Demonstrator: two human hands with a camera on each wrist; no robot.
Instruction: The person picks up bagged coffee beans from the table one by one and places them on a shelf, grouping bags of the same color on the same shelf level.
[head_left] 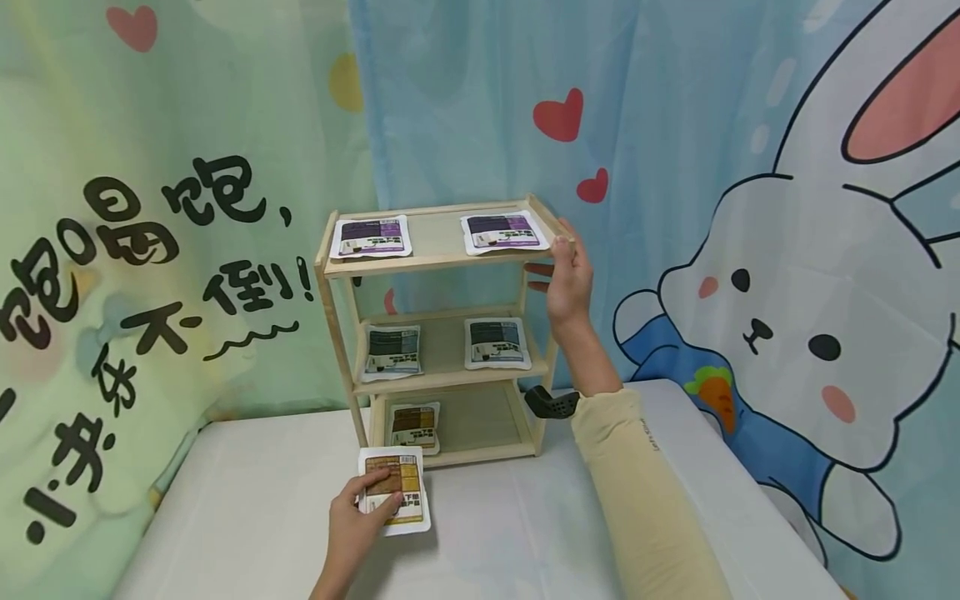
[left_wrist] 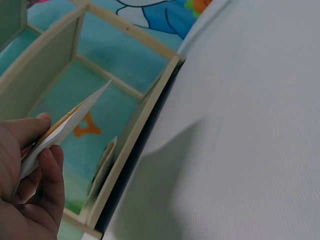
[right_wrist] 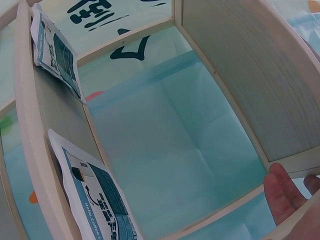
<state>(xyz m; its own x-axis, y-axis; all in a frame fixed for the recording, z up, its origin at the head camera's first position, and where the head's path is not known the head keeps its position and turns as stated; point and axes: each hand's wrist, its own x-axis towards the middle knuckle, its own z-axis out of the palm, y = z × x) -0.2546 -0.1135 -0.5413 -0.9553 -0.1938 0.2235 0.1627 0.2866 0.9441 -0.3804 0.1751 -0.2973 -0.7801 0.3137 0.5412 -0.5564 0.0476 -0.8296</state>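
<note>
My left hand (head_left: pixel 358 523) pinches a white packet with a yellow-brown label (head_left: pixel 405 492) between thumb and fingers, in front of the bottom shelf. In the left wrist view the packet (left_wrist: pixel 65 125) is seen nearly edge-on. At the top right corner of the wooden three-tier rack (head_left: pixel 431 262), my right hand (head_left: pixel 570 287) holds the frame, thumb at the front, other fingers partly behind it. A brown-labelled packet (head_left: pixel 414 427) lies at the left of the bottom shelf. Two blue-green packets (head_left: pixel 392 352) lie on the middle shelf, two purple ones (head_left: pixel 371 237) on top.
The rack stands on a white-covered table (head_left: pixel 247 492), close to a printed curtain (head_left: pixel 465 100) with hearts and a rabbit. A black device (head_left: pixel 551 403) is at my right wrist, beside the rack's right post.
</note>
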